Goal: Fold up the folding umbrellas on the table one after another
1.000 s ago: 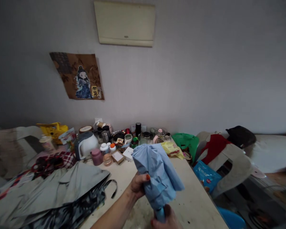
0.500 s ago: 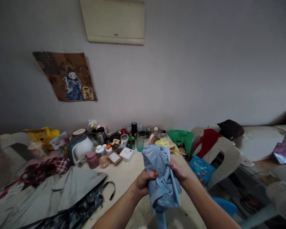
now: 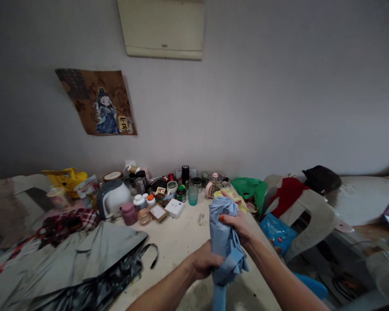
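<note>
Both my hands hold a folded light-blue umbrella (image 3: 223, 242) upright above the white table (image 3: 178, 242). My left hand (image 3: 205, 264) is wrapped round its lower part, fingers closed. My right hand (image 3: 236, 224) grips the gathered fabric higher up, fingers closed on it. The blue handle (image 3: 218, 298) hangs down below my left hand at the frame's bottom edge.
A grey and dark patterned umbrella (image 3: 74, 263) lies spread on the table's left. Bottles, cups, a white kettle (image 3: 112, 198) and small boxes crowd the back by the wall. Right of the table stands a chair (image 3: 311, 216) draped with clothes and a blue packet (image 3: 277, 233).
My right hand rose from the handle to the upper fabric. My left hand slid down lower. The fabric is squeezed narrower than before.
</note>
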{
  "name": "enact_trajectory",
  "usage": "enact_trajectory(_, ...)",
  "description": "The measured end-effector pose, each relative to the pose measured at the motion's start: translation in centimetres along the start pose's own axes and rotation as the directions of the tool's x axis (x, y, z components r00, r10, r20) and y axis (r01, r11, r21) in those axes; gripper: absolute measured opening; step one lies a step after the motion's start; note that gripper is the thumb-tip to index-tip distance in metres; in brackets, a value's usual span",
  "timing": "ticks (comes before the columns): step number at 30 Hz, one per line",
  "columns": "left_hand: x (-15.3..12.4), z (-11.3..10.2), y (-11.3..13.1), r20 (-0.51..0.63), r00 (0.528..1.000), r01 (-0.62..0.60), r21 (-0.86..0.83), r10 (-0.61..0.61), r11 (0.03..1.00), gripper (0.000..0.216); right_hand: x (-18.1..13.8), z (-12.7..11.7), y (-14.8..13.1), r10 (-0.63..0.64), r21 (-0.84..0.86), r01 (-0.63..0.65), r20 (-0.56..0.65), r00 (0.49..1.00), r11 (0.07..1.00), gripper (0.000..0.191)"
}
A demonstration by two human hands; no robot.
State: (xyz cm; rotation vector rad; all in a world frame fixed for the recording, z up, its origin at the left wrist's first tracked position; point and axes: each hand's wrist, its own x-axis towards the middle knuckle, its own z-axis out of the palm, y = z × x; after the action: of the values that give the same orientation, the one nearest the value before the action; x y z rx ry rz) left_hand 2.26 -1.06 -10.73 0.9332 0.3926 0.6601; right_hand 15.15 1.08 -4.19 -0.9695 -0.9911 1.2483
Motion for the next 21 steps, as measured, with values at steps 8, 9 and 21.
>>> enact_trajectory(8, 1.7, 0.4, -2.5, -0.394, 0.884, -0.033, 0.481, 0.25, 0.876, 0.031, 0.0, -0.2, 0.8, -0.26, -0.326, 0.187, -0.2, 0.945, 0.927, 0.091)
enact_trajectory(9, 1.9, 0.4, -2.3, -0.438, 0.849, -0.028, 0.518, 0.294, 0.855, 0.035, 0.2, -0.3, 0.9, -0.306, -0.383, 0.197, -0.25, 0.918, 0.903, 0.094)
enact_trajectory(21, -1.1, -1.0, -3.5, -0.189, 0.982, 0.054, 0.111, -0.032, 0.992, 0.066, 0.6, -2.6, 1.1, -0.174, -0.02, 0.177, -0.295, 0.939, 0.984, 0.1)
